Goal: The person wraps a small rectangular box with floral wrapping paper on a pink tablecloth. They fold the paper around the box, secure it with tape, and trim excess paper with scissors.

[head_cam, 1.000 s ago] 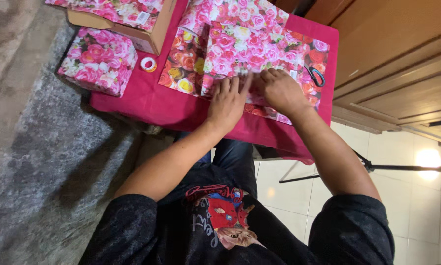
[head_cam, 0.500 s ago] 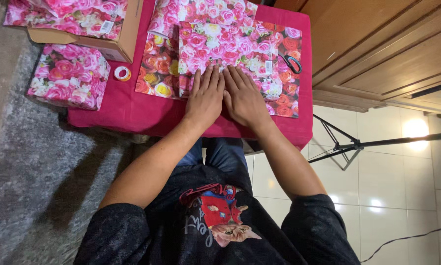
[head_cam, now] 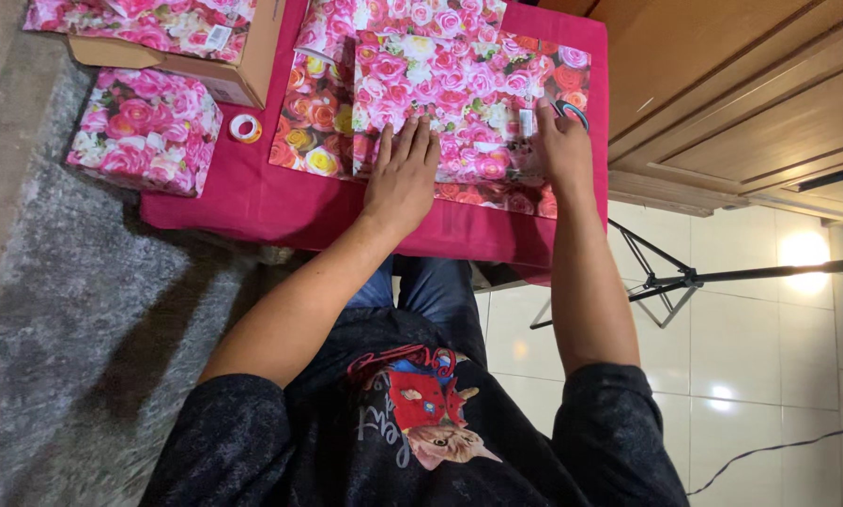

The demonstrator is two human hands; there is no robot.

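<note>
Head view shows my left hand flat, fingers together, on the rose-print wrapping paper covering the pink table, right hand pinching its right edge (thin, light, crease-prone, I judge—best held by edges).

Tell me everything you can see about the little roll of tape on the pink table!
The roll of tape is a small ring, white with an orange-yellow inner edge and a hole in the middle. It lies flat on the pink tablecloth, between the flower-wrapped box and the sheets of rose wrapping paper, just below the cardboard box. Neither hand touches it; the left hand is nearer.
</note>
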